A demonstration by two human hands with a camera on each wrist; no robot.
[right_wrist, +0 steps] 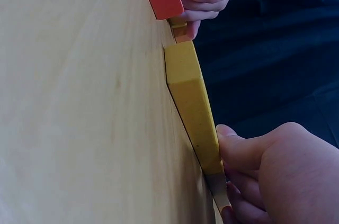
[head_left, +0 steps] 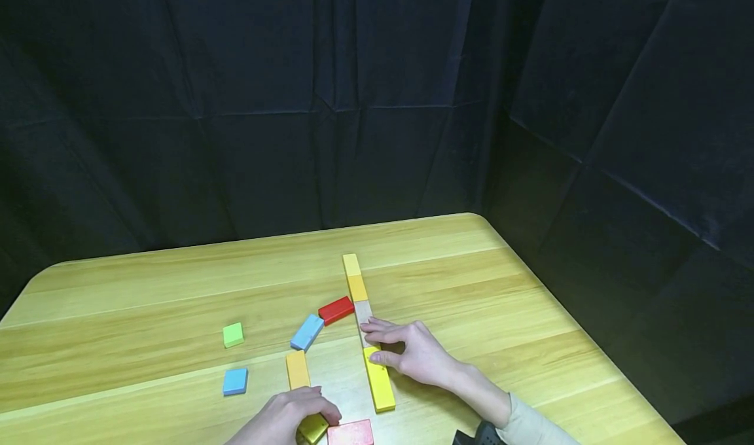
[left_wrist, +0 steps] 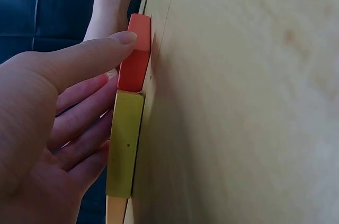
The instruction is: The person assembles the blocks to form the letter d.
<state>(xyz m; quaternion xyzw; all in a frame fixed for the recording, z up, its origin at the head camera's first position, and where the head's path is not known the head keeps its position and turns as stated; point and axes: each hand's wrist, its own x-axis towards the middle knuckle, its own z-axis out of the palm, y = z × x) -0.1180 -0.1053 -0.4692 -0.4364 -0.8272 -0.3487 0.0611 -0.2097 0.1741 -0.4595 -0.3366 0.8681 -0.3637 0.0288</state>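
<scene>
Flat coloured wooden blocks lie end to end on the table in a curved and a straight row. My left hand (head_left: 288,415) reaches over the curved row's olive-yellow block (head_left: 313,428). Its thumb touches the pinkish-red block (left_wrist: 139,54), and its other fingers extend loosely beside the olive-yellow one. My right hand (head_left: 421,355) rests on the straight row, thumb at the long yellow block (head_left: 379,387) and fingers over the plain wood block (head_left: 362,312), partly hiding it. Neither hand grips a block.
An orange block (head_left: 297,369), a light blue block (head_left: 307,332) and a red block (head_left: 336,310) continue the curve. Orange (head_left: 357,288) and pale yellow (head_left: 351,264) blocks top the straight row. A green block (head_left: 233,334) and a blue block (head_left: 235,381) lie apart at left.
</scene>
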